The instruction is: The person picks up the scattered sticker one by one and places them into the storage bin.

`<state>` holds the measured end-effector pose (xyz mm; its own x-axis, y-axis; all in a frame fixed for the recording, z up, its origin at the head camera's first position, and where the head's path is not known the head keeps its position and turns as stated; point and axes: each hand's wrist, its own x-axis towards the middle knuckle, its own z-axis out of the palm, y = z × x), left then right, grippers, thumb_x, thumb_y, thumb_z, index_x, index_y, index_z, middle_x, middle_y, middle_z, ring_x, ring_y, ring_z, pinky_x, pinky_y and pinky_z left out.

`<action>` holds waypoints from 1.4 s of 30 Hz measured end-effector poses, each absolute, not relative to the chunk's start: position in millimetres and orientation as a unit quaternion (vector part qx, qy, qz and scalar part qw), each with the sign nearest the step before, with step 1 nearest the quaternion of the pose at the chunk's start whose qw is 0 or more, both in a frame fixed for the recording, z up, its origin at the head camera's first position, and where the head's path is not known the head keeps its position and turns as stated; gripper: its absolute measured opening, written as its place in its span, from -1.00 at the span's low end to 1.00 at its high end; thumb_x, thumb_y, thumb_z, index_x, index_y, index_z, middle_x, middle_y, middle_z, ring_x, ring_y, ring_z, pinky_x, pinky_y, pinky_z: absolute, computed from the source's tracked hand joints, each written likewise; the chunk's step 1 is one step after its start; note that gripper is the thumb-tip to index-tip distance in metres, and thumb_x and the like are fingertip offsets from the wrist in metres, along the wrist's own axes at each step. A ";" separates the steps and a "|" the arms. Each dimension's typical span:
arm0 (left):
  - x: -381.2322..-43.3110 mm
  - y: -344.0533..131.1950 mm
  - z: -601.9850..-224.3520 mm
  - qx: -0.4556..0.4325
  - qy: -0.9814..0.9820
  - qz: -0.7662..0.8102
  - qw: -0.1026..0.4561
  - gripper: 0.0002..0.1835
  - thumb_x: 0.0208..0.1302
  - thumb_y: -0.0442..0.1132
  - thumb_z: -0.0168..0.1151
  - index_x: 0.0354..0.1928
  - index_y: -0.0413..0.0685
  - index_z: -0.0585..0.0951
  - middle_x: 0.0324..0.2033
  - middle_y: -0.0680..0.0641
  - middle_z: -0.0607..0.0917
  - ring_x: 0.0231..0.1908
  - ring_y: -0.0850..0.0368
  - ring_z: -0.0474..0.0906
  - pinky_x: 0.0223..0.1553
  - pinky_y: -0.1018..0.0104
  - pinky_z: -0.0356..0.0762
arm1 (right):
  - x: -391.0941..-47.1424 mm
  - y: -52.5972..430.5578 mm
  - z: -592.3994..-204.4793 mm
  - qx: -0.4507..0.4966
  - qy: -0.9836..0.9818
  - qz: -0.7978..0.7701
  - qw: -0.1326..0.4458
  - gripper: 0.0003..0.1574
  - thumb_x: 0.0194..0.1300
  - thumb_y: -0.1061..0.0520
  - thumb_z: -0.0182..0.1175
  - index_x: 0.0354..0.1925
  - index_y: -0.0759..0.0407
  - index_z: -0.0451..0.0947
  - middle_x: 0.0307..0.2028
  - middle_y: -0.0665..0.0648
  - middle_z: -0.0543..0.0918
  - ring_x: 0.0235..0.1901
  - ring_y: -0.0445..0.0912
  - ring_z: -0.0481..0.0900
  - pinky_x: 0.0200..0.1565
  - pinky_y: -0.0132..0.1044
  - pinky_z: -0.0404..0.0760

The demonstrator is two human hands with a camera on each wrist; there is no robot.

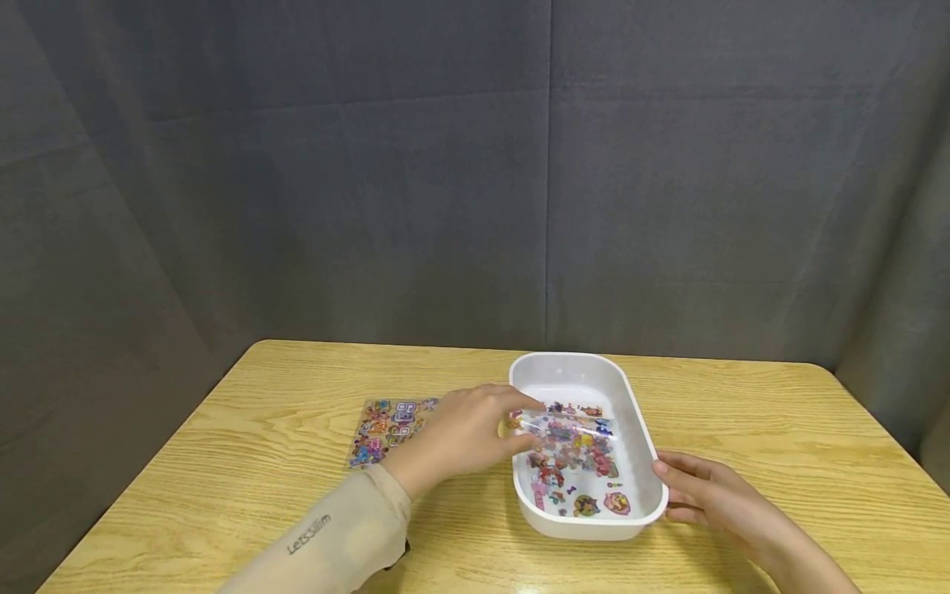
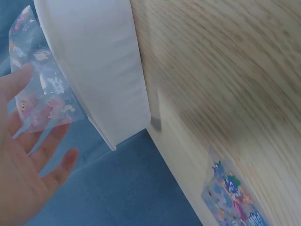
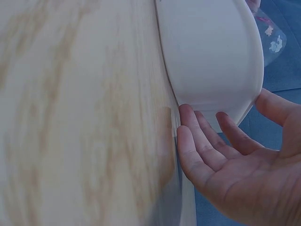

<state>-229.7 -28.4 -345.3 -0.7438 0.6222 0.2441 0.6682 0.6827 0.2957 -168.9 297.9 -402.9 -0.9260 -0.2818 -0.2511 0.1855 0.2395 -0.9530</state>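
A white plastic tray (image 1: 631, 412) with rounded corners stands on the table, and clear sheets printed with colourful cartoon stickers (image 1: 586, 503) lie on its bottom. My left hand (image 1: 475, 425) reaches over the tray's left rim. Between its thumb and fingers it holds a bent, transparent sticker sheet (image 2: 47, 89), seen beside the tray wall in the left wrist view. At the tray's near right corner is my right hand (image 1: 701, 488), its thumb on the rim and its fingers against the outer wall (image 3: 211, 70).
Another sticker sheet (image 1: 378, 433) lies on the wooden table (image 1: 245, 462) left of the tray, partly covered by my left arm. A dark grey curtain (image 1: 416, 206) hangs behind the table's far edge.
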 end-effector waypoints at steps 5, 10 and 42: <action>-229.4 -21.5 -345.8 -0.356 -0.915 -0.181 0.058 -0.52 0.25 0.26 0.28 0.16 0.31 0.65 0.12 0.19 0.64 0.14 0.19 0.55 0.12 0.11 0.51 | -169.3 297.7 -403.5 -0.032 0.763 -0.617 0.191 -0.10 0.57 -0.01 -0.02 0.38 0.72 -0.09 0.06 0.22 0.60 -0.05 -0.06 0.64 -0.04 -0.23 0.64; -229.4 -14.0 -347.2 -0.370 -0.911 -0.171 0.064 -0.51 0.27 0.26 0.26 0.17 0.30 0.64 0.11 0.20 0.65 0.11 0.19 0.57 0.09 0.10 0.52 | -169.0 297.4 -403.3 -0.027 0.762 -0.618 0.190 -0.09 0.56 -0.02 -0.01 0.38 0.71 -0.10 0.06 0.22 0.60 -0.05 -0.07 0.64 -0.03 -0.24 0.64; -224.8 -4.9 -357.9 -0.356 -0.925 -0.124 0.050 -0.53 0.21 0.17 0.37 0.15 0.28 0.65 0.13 0.17 0.64 0.09 0.15 0.58 0.11 0.13 0.48 | -169.3 297.8 -404.4 -0.037 0.756 -0.625 0.189 -0.11 0.56 -0.01 -0.02 0.38 0.71 -0.08 0.06 0.21 0.60 -0.07 -0.08 0.64 -0.03 -0.24 0.64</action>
<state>-224.8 -4.9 -357.9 -0.7414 0.6462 0.1809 0.6711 0.7155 0.1941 -169.3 297.8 -404.4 -0.9260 -0.2925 -0.2386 0.1795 0.2149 -0.9600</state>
